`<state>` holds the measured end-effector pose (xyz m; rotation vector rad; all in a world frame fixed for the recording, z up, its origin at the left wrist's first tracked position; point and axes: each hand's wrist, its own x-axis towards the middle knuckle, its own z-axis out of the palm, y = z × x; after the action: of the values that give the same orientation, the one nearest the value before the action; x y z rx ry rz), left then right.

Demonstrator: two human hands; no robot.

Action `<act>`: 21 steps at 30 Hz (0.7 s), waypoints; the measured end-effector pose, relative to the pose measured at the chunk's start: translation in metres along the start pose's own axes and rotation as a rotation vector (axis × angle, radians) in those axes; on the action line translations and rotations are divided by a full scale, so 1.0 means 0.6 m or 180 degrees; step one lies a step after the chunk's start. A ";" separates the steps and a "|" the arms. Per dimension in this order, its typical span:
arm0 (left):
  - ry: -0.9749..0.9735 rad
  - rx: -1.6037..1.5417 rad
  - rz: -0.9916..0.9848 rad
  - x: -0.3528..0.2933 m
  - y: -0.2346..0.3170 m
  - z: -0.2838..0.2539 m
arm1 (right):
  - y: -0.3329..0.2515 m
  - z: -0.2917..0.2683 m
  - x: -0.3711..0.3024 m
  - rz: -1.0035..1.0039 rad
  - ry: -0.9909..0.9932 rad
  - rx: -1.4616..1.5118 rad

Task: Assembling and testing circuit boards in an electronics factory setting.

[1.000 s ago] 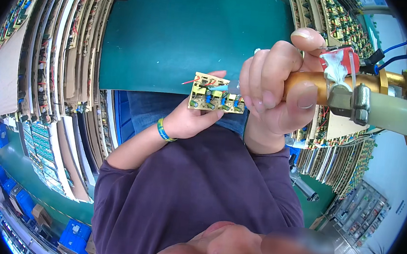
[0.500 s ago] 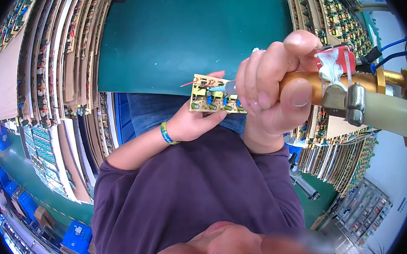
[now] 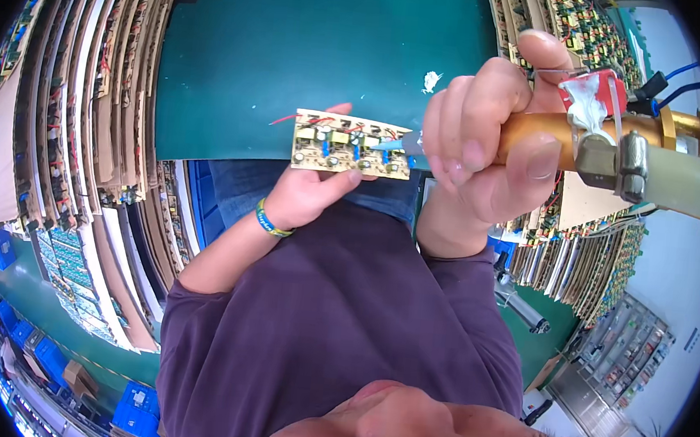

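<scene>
My left hand [image 3: 307, 192] grips a small tan circuit board [image 3: 346, 165] by its near edge, thumb on the near side and a fingertip showing past the far edge. Yellow, blue and green parts stand on the board, and thin red wires stick out at its left end. My right hand [image 3: 488, 131] is wrapped round a copper-coloured glue dispensing gun [image 3: 566, 137] with a red trigger piece [image 3: 591, 98] smeared with white paste. The gun's pale blue tapered nozzle [image 3: 393, 145] points left, its tip over the right part of the board, among the components.
A green work surface [image 3: 323, 44] lies beyond the board, with a white paste blob [image 3: 431, 81] on it. Tall stacks of circuit boards between cardboard sheets [image 3: 123, 69] flank me on the left, and more stacks [image 3: 580, 269] on the right. A pale hose [image 3: 677, 183] trails from the gun.
The board and my left hand have shifted left and slightly away from me. The nozzle tip has passed from the board's left part to its right part. The white blob has come into sight.
</scene>
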<state>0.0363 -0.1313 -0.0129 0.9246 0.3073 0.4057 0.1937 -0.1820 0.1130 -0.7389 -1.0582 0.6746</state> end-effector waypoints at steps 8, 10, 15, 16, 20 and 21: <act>0.0140 -0.0418 0.0067 -0.004 0.011 -0.013 | 0.002 -0.022 -0.014 0.0000 -0.0113 0.0347; 0.0202 -0.0364 0.0219 -0.006 0.012 -0.013 | 0.002 -0.024 -0.016 0.0019 -0.0171 0.0351; 0.0139 -0.0321 0.0301 -0.009 0.017 -0.015 | 0.004 -0.026 -0.017 -0.0001 -0.0118 0.0363; 0.0164 -0.0317 0.0278 -0.010 0.018 -0.015 | 0.005 -0.027 -0.016 -0.0002 -0.0117 0.0360; 0.0149 -0.0350 0.0260 -0.010 0.020 -0.014 | 0.007 -0.027 -0.016 -0.0030 -0.0126 0.0372; 0.0148 -0.0350 0.0258 -0.010 0.020 -0.015 | 0.007 -0.026 -0.017 -0.0034 -0.0122 0.0383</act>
<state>0.0250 -0.1215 -0.0077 0.8227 0.2879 0.5143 0.2045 -0.1907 0.0998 -0.6179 -1.0462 0.7391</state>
